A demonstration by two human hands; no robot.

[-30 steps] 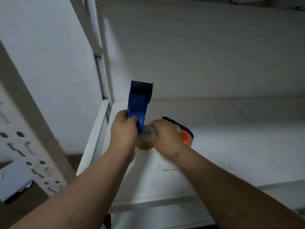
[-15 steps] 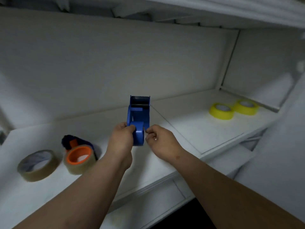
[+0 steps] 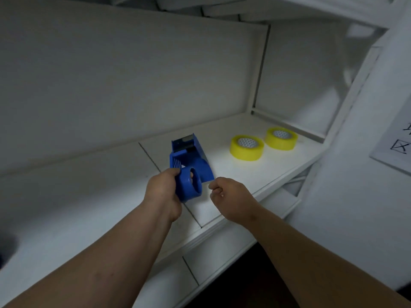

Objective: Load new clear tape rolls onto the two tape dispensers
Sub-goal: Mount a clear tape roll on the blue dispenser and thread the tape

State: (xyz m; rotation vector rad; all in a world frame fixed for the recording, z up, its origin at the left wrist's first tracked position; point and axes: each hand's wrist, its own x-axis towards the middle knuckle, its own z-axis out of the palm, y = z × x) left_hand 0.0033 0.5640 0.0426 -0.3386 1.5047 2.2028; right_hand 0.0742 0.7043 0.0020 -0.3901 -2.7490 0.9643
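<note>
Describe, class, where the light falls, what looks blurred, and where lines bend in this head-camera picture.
Head view: light pools on the shelf around the two yellow tape rolls; the left end sinks into shadow; the paper sign at the right edge is smeared; shelf edges bow from the wide lens; the blue dispenser stays fairly sharp.

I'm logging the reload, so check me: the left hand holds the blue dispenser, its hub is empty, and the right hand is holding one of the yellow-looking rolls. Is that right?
One part is wrong. In the head view the right hand holds no roll; both tape rolls lie on the shelf beyond it. The left hand does hold the blue dispenser, and its hub is empty.
</note>
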